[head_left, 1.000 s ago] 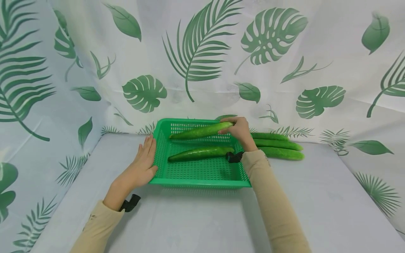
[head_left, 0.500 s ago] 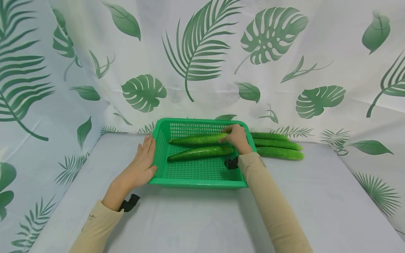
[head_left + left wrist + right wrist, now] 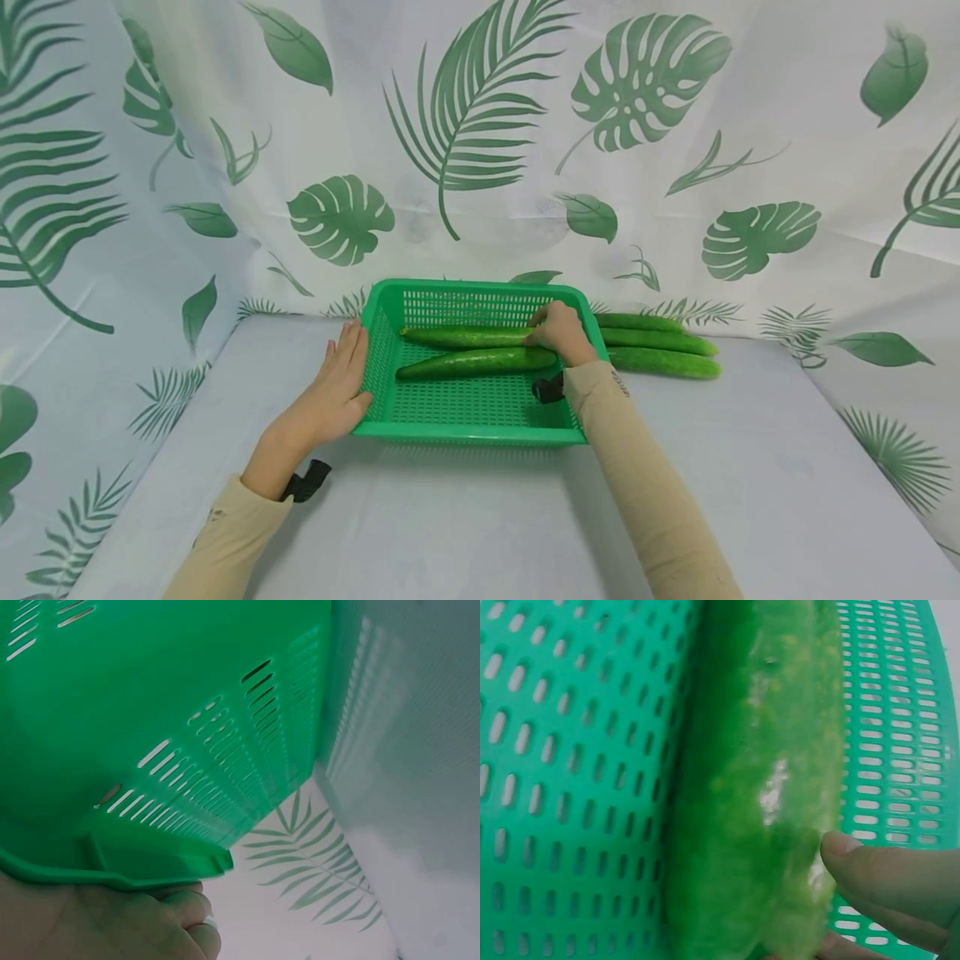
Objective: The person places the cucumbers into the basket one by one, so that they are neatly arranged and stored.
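Resting flat on the table, your left hand (image 3: 330, 400) lies at about 8 o'clock, fingers straight and pressed against the left wall of the green basket (image 3: 465, 433), apparently to keep it from sliding. The left wrist view shows the basket's slotted rim (image 3: 150, 862) sitting right over your fingers (image 3: 180, 915).

Moving farther out, to roughly 1 o'clock, your right hand (image 3: 558, 333) reaches inside the basket, fingers curled over the right end of the far cucumber (image 3: 465, 336). That cucumber lies low along the basket floor near the back wall. The right wrist view shows your thumb (image 3: 877, 877) against its bumpy skin (image 3: 757, 787), so you have it clamped, not just touched; whether it rests fully on the mesh I cannot tell.

Just nearer you, a second cucumber (image 3: 472, 362) lies in the basket beside the first, close to parallel.

Beyond the basket's right wall, at 2 o'clock, three more cucumbers (image 3: 660, 342) lie side by side on the table, within easy reach of your right hand.
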The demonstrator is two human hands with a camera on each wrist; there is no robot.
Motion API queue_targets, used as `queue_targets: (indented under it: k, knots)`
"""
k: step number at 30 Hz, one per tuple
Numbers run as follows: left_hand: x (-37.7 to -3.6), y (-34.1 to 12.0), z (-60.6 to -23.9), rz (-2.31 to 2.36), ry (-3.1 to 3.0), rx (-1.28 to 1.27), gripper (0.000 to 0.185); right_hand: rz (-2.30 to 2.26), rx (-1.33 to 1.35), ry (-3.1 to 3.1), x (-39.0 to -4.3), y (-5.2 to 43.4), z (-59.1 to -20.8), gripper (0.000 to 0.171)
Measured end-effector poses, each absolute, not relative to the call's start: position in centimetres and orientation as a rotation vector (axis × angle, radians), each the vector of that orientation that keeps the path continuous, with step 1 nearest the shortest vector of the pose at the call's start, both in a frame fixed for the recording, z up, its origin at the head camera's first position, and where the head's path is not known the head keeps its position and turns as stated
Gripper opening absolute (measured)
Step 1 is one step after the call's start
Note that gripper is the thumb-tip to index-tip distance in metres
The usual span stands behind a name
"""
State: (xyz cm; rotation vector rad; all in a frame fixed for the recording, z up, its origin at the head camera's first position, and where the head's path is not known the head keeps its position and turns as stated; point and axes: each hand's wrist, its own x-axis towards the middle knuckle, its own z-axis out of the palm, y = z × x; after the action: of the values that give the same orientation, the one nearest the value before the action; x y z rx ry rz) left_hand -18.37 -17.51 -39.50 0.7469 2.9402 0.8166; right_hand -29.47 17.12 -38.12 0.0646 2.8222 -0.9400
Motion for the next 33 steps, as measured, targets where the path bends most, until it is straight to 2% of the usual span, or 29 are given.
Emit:
queue_targets:
  k: [6,17,26,30,33]
  knots:
    - [-18.3,-17.5,-39.4,0.813,2.933,0.747,0.08,-0.995,0.018,2.843,-29.1,17.3,-36.6,0.036]
    - [-18.2,-17.5,-39.4,0.827,2.935,0.746,0.08,-1.207,-0.164,2.839,-26.6,19.2,-30.4,0.037]
    - [-18.2,-17.4,-39.3,0.827,2.94,0.74,0.08,-1.501,-0.242,2.875,-24.1,24.1,-27.9,0.043]
    - [-18.2,-17.4,-39.3,0.824,2.941,0.741,0.08,-1.654,-0.225,2.888,-23.1,27.1,-27.9,0.045]
    - [-18.2,-17.4,-39.3,0.818,2.936,0.735,0.081,-1.915,-0.24,2.837,-22.1,29.7,-28.6,0.039]
